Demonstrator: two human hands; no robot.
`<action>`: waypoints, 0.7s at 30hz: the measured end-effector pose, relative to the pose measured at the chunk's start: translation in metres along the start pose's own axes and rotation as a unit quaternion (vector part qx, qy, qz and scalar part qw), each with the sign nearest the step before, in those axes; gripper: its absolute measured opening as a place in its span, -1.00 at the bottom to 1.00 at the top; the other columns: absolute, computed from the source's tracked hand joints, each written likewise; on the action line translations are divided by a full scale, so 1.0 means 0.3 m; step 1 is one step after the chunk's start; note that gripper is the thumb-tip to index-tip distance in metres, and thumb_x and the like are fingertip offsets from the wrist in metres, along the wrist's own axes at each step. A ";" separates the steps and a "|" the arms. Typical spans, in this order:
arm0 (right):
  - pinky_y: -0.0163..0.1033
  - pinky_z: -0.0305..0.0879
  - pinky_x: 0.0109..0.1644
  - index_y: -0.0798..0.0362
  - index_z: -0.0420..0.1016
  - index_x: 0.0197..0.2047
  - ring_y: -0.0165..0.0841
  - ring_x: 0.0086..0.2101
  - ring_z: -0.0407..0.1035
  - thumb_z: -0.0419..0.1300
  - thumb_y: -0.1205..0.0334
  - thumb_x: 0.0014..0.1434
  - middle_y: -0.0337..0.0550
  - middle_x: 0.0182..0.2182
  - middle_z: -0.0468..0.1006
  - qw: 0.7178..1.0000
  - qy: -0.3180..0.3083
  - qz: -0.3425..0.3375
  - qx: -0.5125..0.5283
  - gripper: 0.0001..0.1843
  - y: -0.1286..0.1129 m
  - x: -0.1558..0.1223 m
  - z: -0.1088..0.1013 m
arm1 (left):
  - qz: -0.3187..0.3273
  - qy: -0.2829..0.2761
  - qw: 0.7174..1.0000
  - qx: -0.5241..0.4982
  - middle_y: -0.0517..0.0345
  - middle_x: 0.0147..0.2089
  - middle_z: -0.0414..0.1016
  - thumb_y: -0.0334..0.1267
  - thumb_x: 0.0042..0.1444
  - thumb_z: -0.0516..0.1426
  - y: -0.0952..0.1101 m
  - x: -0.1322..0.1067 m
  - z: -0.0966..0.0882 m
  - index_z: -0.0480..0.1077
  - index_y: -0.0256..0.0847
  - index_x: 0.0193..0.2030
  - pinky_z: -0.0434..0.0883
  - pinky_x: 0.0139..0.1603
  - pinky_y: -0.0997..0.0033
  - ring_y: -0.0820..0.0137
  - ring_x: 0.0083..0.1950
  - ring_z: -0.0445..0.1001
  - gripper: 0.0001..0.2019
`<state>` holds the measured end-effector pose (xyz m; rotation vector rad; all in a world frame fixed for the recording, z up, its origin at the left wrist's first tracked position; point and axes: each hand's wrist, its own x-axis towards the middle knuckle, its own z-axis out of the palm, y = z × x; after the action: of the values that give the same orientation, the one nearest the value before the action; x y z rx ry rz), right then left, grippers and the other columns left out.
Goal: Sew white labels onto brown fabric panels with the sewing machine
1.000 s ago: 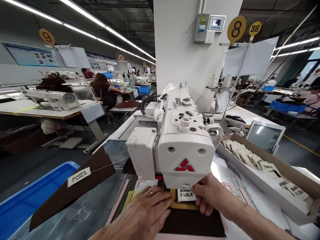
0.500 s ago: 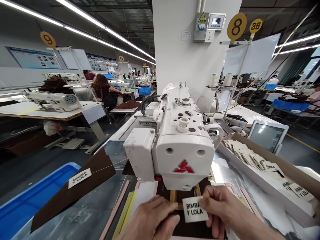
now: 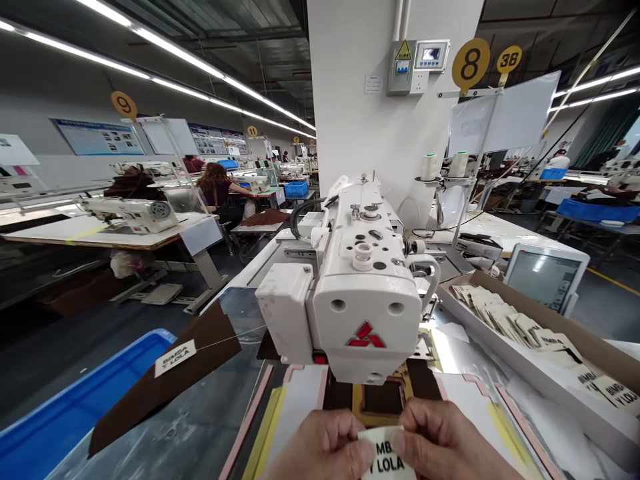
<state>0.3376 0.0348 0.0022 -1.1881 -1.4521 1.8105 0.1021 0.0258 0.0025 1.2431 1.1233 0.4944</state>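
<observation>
Both my hands sit at the bottom of the view, and my left hand (image 3: 320, 448) and my right hand (image 3: 445, 443) pinch a white fabric label (image 3: 386, 455) printed "BIMBA Y LOLA" between thumbs and fingers. My fingers hide part of the print. Just beyond the hands lies a pink-edged sewing template (image 3: 300, 407) holding dark brown material inside a yellow frame (image 3: 380, 403). Above it stands the white head of an industrial sewing machine (image 3: 363, 300) with a red three-diamond logo.
On the left, a brown leather panel (image 3: 165, 373) carries a similar label on a thread, above a blue plastic bin (image 3: 85, 387). On the right, a long cardboard tray of stacked labels (image 3: 515, 327) lies beside a control screen (image 3: 545, 277). Co-workers sit at sewing stations behind.
The label has come away from the frame under the machine and moved closer to me. My left hand now pinches it too, alongside my right. The view has shifted slightly.
</observation>
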 end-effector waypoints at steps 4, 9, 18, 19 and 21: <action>-0.40 0.11 -0.59 -0.02 0.32 -0.36 -0.50 -0.61 0.28 0.35 -0.40 0.12 -0.30 -0.56 0.44 0.998 0.038 0.051 -0.024 -0.39 -0.020 0.024 -0.025 | 0.021 0.029 0.997 0.071 0.18 -0.41 0.53 0.00 0.28 0.21 0.014 -0.015 -0.029 0.53 -0.23 -0.08 0.26 -0.49 0.51 0.42 -0.47 0.39 -0.69; -0.43 0.21 -0.65 0.00 0.37 -0.32 -0.47 -0.65 0.39 0.21 -0.01 0.32 -0.30 -0.54 0.53 0.983 0.119 0.121 -0.077 -0.71 -0.075 0.098 -0.073 | 0.275 0.122 0.870 0.391 0.17 -0.36 0.54 -0.22 0.49 -0.02 0.031 -0.042 -0.101 0.53 -0.12 -0.21 0.39 -0.29 0.41 0.33 -0.34 0.50 -0.67; -0.44 0.26 -0.66 0.08 0.45 -0.25 -0.47 -0.66 0.39 0.07 0.30 0.38 -0.32 -0.58 0.52 0.977 0.109 0.125 -0.138 -0.82 -0.118 0.133 -0.031 | 0.470 0.155 0.684 0.535 0.14 0.18 0.66 -0.22 0.57 -0.01 0.025 0.000 -0.103 0.51 -0.16 0.23 0.54 0.18 0.34 0.27 0.09 0.65 -0.69; -0.44 0.26 -0.66 0.07 0.45 -0.24 -0.47 -0.66 0.39 0.07 0.31 0.38 -0.33 -0.58 0.52 0.976 0.109 0.120 -0.146 -0.84 -0.123 0.132 -0.028 | 0.454 0.147 0.685 0.551 0.14 0.22 0.64 -0.20 0.58 0.00 0.030 -0.001 -0.104 0.49 -0.16 0.26 0.53 0.23 0.34 0.27 0.13 0.64 -0.68; -0.43 0.26 -0.66 0.06 0.43 -0.23 -0.46 -0.66 0.38 0.07 0.31 0.37 -0.35 -0.59 0.50 0.974 0.112 0.112 -0.162 -0.85 -0.129 0.129 -0.022 | 0.414 0.118 0.692 0.579 0.15 0.31 0.58 -0.17 0.58 0.04 0.043 -0.006 -0.106 0.45 -0.15 0.32 0.46 0.35 0.30 0.27 0.23 0.60 -0.68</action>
<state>0.3205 0.0810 0.0269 -1.7211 -1.5701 1.5482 0.0769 0.0438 0.0177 2.9514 1.0067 0.6207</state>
